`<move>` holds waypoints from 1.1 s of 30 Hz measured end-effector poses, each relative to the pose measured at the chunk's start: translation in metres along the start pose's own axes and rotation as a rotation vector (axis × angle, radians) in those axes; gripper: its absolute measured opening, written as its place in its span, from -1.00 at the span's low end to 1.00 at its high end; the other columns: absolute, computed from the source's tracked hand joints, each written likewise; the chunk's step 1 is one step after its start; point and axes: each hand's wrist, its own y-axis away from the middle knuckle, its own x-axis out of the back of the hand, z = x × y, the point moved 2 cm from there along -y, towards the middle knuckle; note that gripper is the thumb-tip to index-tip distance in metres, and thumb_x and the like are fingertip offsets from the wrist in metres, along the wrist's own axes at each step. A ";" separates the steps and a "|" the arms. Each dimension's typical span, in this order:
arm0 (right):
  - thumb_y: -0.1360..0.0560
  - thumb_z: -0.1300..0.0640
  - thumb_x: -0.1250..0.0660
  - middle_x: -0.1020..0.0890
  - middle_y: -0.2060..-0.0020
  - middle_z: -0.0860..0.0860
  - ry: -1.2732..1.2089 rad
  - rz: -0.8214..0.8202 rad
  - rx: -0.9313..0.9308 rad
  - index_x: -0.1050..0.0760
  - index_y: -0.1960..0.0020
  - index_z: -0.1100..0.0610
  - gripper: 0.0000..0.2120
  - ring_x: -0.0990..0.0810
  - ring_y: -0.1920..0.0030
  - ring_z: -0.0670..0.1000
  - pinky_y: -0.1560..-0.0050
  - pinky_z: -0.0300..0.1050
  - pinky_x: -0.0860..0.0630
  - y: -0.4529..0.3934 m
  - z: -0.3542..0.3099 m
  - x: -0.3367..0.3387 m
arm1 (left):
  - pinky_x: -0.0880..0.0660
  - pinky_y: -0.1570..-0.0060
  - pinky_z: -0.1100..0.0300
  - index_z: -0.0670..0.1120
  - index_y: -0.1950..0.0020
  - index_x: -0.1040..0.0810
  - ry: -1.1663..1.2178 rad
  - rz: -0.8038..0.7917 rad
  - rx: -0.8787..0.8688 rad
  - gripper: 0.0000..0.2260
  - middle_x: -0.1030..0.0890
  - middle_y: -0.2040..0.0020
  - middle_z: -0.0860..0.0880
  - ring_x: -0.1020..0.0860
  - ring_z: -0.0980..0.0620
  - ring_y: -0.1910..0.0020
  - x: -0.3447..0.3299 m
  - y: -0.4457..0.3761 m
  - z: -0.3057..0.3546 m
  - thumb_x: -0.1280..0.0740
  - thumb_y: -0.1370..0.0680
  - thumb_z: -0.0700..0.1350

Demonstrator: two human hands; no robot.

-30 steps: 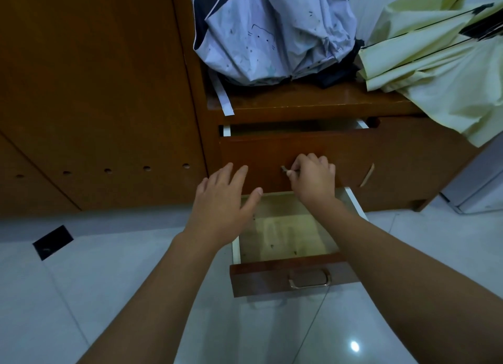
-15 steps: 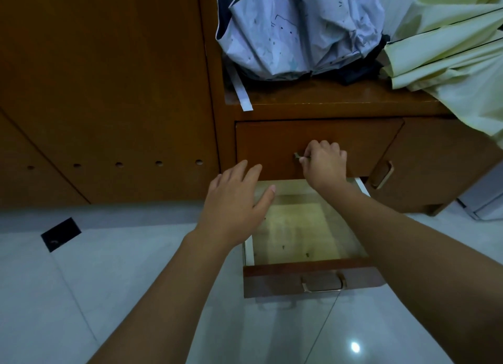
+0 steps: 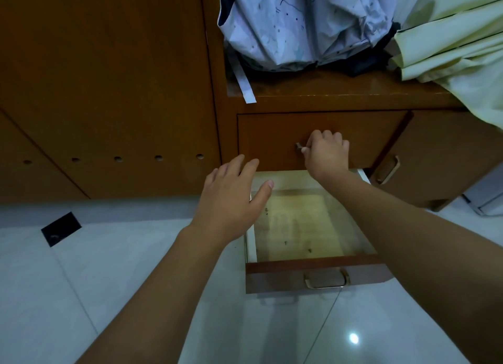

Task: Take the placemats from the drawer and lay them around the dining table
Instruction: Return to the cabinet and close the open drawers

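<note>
Placemats are nowhere in sight — the lower drawer [image 3: 307,227] stands pulled out and bare. The right hand [image 3: 326,154] is closed round the handle [image 3: 299,146] of the upper drawer [image 3: 321,137], which is shut; the left hand [image 3: 234,197] hovers open, holding nothing. This looks like the search step — next, a straight pull, into free room above the open drawer.
</note>
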 end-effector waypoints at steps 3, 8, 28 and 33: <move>-0.60 -0.06 -0.20 -0.51 -0.12 0.12 0.001 -0.040 -0.011 -0.44 -0.19 0.12 -0.71 -0.41 -0.16 0.17 -0.15 0.09 -0.30 0.000 0.000 0.002 | -0.07 -0.48 -0.04 0.04 -0.57 -0.15 -0.002 -0.004 -0.002 -0.45 -0.18 -0.57 -0.03 -0.15 -0.03 -0.53 0.003 0.004 0.002 0.02 -0.63 0.25; -0.58 -0.15 -0.18 -0.49 -0.20 0.12 -0.164 -0.221 -0.046 -0.43 -0.26 0.11 -0.60 -0.40 -0.23 0.17 -0.24 0.10 -0.30 0.006 -0.002 0.019 | -0.08 -0.47 -0.06 0.03 -0.58 -0.14 -0.009 0.003 -0.004 -0.45 -0.17 -0.57 -0.04 -0.16 -0.04 -0.53 0.011 0.012 0.008 0.01 -0.64 0.24; -0.42 -0.15 -0.43 -0.58 0.09 -0.09 -0.391 -0.202 0.047 -0.56 -0.10 0.03 -0.64 -0.48 0.01 -0.03 0.02 -0.12 -0.42 0.221 0.044 -0.008 | -0.20 -0.41 -0.07 0.00 -0.54 -0.24 -0.106 -0.103 -0.081 -0.44 -0.32 -0.51 -0.03 -0.31 -0.06 -0.44 -0.008 0.033 0.043 0.04 -0.63 0.26; -0.33 -0.24 -0.46 -0.54 0.13 -0.15 -0.355 -0.179 0.041 -0.53 -0.06 -0.05 -0.59 -0.43 0.04 -0.07 0.04 -0.12 -0.33 0.222 0.054 0.001 | -0.21 -0.41 -0.06 0.00 -0.54 -0.24 -0.123 -0.105 -0.094 -0.44 -0.32 -0.51 -0.03 -0.31 -0.04 -0.45 -0.011 0.035 0.052 0.03 -0.63 0.26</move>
